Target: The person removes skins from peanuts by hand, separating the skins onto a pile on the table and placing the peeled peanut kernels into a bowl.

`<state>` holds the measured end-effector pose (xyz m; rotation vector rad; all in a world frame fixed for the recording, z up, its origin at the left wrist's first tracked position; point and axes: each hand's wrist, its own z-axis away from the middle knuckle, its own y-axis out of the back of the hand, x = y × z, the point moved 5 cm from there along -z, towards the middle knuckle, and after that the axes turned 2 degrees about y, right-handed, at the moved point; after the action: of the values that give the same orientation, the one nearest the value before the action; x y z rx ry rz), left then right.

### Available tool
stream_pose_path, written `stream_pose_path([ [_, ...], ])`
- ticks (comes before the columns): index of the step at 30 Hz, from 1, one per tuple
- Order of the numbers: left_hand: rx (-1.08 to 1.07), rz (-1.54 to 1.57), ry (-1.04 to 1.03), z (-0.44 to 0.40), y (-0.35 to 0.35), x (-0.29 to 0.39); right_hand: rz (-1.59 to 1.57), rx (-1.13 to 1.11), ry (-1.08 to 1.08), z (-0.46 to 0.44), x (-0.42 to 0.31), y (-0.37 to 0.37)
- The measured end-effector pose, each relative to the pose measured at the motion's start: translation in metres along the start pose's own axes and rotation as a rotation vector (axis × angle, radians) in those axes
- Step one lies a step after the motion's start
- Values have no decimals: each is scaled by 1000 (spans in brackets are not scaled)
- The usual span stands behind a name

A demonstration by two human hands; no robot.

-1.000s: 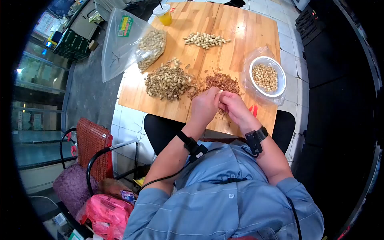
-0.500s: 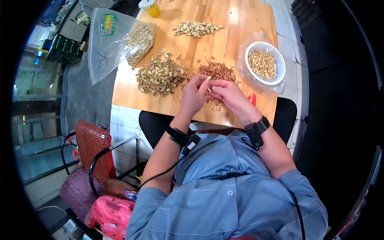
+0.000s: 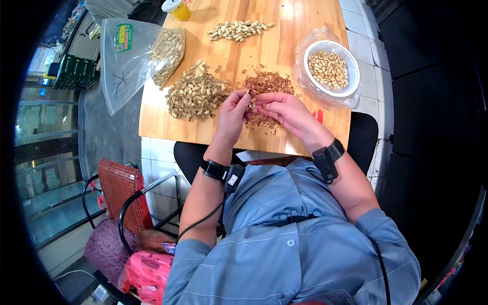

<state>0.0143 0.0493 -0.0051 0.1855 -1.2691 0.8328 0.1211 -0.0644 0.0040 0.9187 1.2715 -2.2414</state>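
Above a heap of reddish-brown peanut skins [image 3: 269, 81], my hands are close together. My left hand [image 3: 233, 115] is closed, thumb and finger pinching an opened peanut shell [image 3: 249, 92]. My right hand [image 3: 288, 113] has its fingers curled in beside it, at a pale bit of shell [image 3: 252, 104] between the two hands. A small reddish thing shows by the right fingertips, possibly a kernel, too small to be sure. Left of the hands lies a pile of empty peanut shells [image 3: 195, 96]. A white bowl [image 3: 354, 76] lined with plastic holds shelled peanuts [image 3: 328, 70] on the right.
Whole peanuts [image 3: 239, 30] lie in a row at the back of the wooden table [image 3: 284, 30]. A clear bag [image 3: 114, 71] with more peanuts hangs over the left edge. A cup of yellow drink [image 3: 178, 10] stands behind it. A red-backed chair [image 3: 119, 195] is at lower left.
The peanut between my fingers is now opened, its hollow shell showing. My hands have drawn slightly apart, and the whole view has shifted a little.
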Motion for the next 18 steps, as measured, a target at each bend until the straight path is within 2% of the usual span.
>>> stream_pose_path([
  [7,-67,215,78,6,-4,3,37,9,-5,-2,-2,3],
  [13,-204,272,46,6,-1,3,65,50,9,-1,-4,3],
  [18,67,7,-51,0,34,26,191,139,-1,-6,-3,21],
])
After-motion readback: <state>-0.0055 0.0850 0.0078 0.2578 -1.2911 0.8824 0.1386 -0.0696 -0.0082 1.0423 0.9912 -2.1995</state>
